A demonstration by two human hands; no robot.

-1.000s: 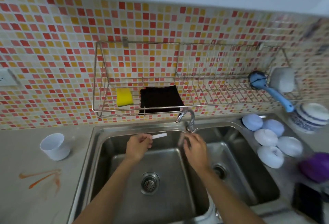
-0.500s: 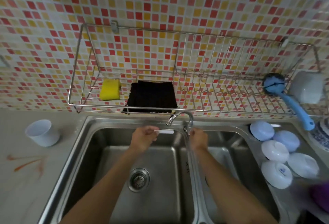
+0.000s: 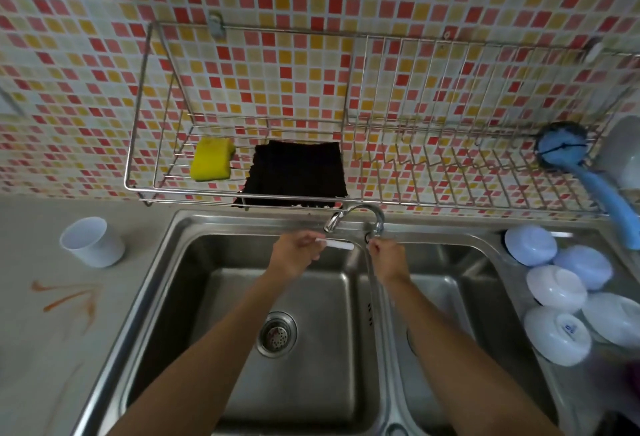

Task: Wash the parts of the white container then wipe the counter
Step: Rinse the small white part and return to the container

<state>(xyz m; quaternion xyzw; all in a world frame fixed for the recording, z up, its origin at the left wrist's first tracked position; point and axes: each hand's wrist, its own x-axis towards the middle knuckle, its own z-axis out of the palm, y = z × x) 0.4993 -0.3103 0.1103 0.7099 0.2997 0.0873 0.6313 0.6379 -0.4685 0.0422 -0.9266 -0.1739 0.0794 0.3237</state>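
Observation:
My left hand [image 3: 294,257] is closed on a short white stick-shaped part [image 3: 337,244], held level over the back of the left sink basin [image 3: 214,283], just below the tap spout [image 3: 332,224]. My right hand [image 3: 386,257] reaches to the base of the tap [image 3: 377,226] at the divider, fingers curled at it; whether it grips anything is hidden. A white cup [image 3: 91,241] stands upright on the grey counter [image 3: 38,349] to the left. Orange streaks [image 3: 74,300] stain the counter in front of the cup.
A wire rack [image 3: 415,158] on the tiled wall holds a yellow sponge [image 3: 211,163], a black cloth [image 3: 296,174] and a blue dish brush [image 3: 585,172]. Several white and pale blue bowls [image 3: 557,290] lie upside down right of the right basin [image 3: 446,297].
The view has moved closer and lower over the sink. My right hand went from the basin up to the tap base. My left hand still holds the white part by the spout.

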